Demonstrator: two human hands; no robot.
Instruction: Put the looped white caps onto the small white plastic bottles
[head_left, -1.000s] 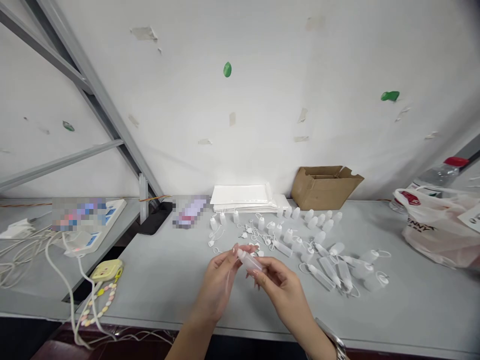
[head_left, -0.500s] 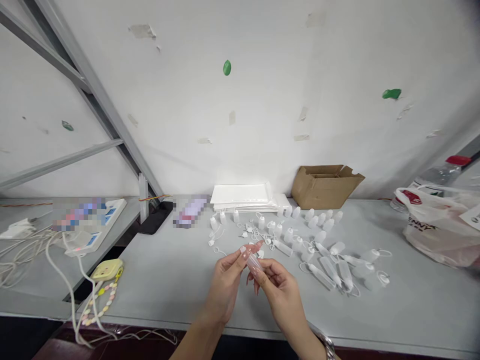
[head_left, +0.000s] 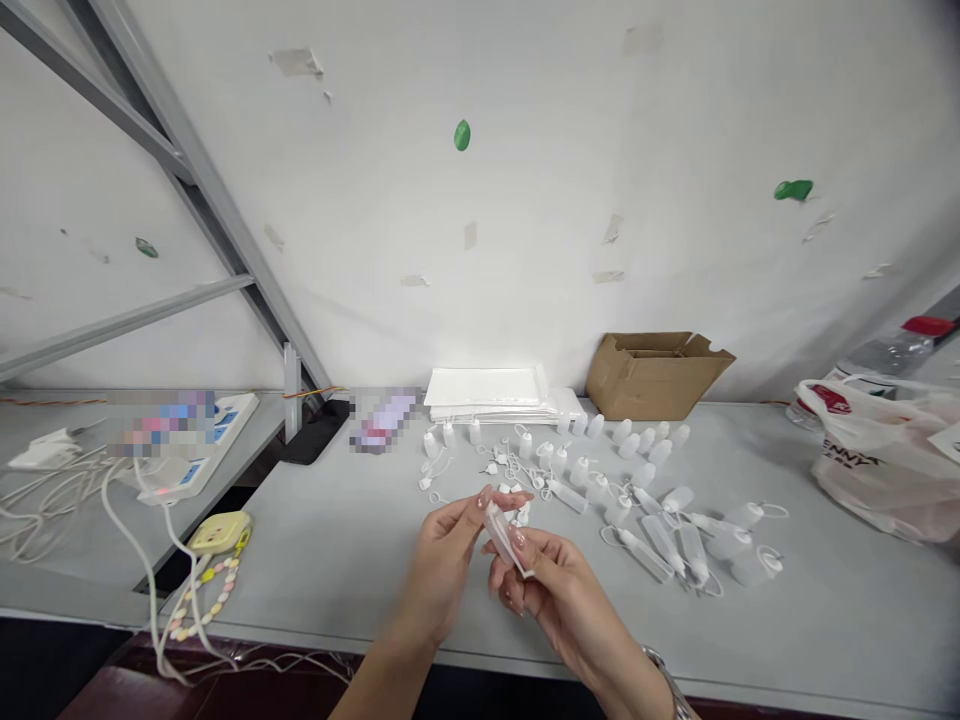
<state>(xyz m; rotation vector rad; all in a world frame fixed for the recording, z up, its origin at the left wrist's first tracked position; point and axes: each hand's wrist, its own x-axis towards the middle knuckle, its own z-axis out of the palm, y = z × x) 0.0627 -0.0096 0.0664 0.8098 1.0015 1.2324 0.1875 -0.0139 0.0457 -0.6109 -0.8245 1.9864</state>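
A small translucent squeeze bottle is held tilted between my two hands, just above the grey table. My left hand pinches its upper end between thumb and fingers. Closed around the lower part of the same bottle is my right hand, thumb on top. Whether a cap sits on the pinched end is hard to make out. Behind my fingers lie loose white caps, some with ring straps. To the right, several similar bottles lie on their sides, and others stand upright.
A brown cardboard box and a white stack of flat sheets stand by the wall. At right is a plastic bag with a red-capped water bottle behind. A power strip, cables and a yellow case lie left.
The bottle has turned steeper and more of its length shows. My right hand has shifted slightly down along it, while my left stays at the upper end. The view has moved slightly.
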